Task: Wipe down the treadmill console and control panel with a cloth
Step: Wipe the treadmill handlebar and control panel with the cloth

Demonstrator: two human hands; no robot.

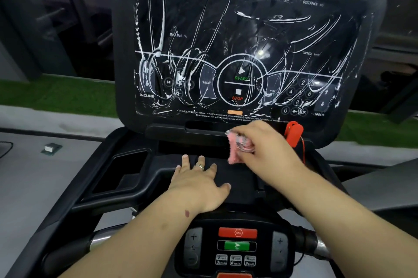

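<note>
- Nearest the camera, the lower control panel point(237, 247) is sitting at the bottom edge of the view, showing a red stop button point(238, 232), a green start button point(236, 245) under it, a row of small speed keys and a plus key on each side.
- The left hand's fingers point(199, 162) are lying straight and slightly spread, gripping nothing; a ring point(199, 166) is showing on one of them.
- The left hand point(199, 184) is resting palm down on the black shelf just above the lower control panel, its forearm running in from the lower left.
- The right hand's fingers point(243, 139) are curling tightly round a pink cloth point(236, 149), which is bunched up with a loose end hanging down toward the shelf.
- The right hand point(267, 144) is holding the cloth at the bottom edge of the treadmill console point(242, 47), just left of a red safety clip point(294, 132).
- The console's dark screen is standing tilted back above both hands, covered in white looping streaks across its readouts, the round start and stop control and the number pad.
- A black cup tray point(126, 173) is sitting left of the left hand.
- Beyond the treadmill, a strip of green turf point(56, 94) is running across a grey floor point(34, 176), where a small box point(51, 148) is lying.
</note>
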